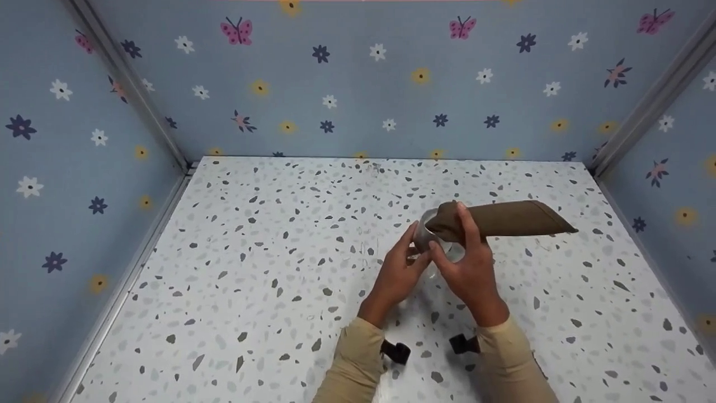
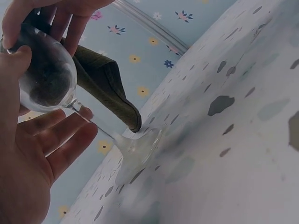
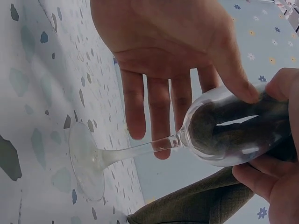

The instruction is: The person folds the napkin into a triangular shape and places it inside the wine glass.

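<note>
A clear wine glass (image 1: 423, 239) leans at a slant above the speckled tabletop, its bowl towards the back. My left hand (image 1: 398, 273) holds the bowl, with the thumb on its side and other fingers stretched behind the stem, as the right wrist view shows. My right hand (image 1: 471, 272) is at the rim and pinches a dark olive-brown cloth (image 1: 517, 218). Part of the cloth is bunched inside the bowl (image 2: 46, 79); the rest hangs out to the right. The foot (image 3: 86, 161) is close to the tabletop; whether it touches, I cannot tell.
White tabletop (image 1: 251, 268) with grey specks spreads around the hands. Blue panels (image 1: 358, 84) printed with flowers and butterflies stand at the back and both sides, joined by metal corner strips (image 1: 131, 84). Black mounts (image 1: 397, 352) stick out from both wrists.
</note>
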The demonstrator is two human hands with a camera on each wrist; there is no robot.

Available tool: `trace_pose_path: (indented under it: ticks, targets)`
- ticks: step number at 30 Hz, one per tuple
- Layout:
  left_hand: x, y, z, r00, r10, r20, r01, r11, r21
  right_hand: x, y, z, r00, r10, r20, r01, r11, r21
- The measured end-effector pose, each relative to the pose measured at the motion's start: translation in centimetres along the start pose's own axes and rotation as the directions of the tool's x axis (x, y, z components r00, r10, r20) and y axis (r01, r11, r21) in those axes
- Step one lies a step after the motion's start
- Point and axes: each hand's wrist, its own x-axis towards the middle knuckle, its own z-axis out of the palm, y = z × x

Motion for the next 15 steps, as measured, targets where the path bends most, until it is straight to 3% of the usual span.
trace_pose_path:
  ticks: [8,15]
  targets:
    - [-0.04,-0.1,-0.88,0.997,0.07,-0.039,-0.07,0.998,0.003,-0.05,-0.04,0.16,1.0,-0.005,-0.011,0.006,0.999,0.049]
    - [-0.02,-0.06,-0.8,0.992,0.099,-0.081,-0.098,0.995,0.008,-0.19,-0.08,0.11,1.0,0.021,-0.011,-0.02,0.995,0.103]
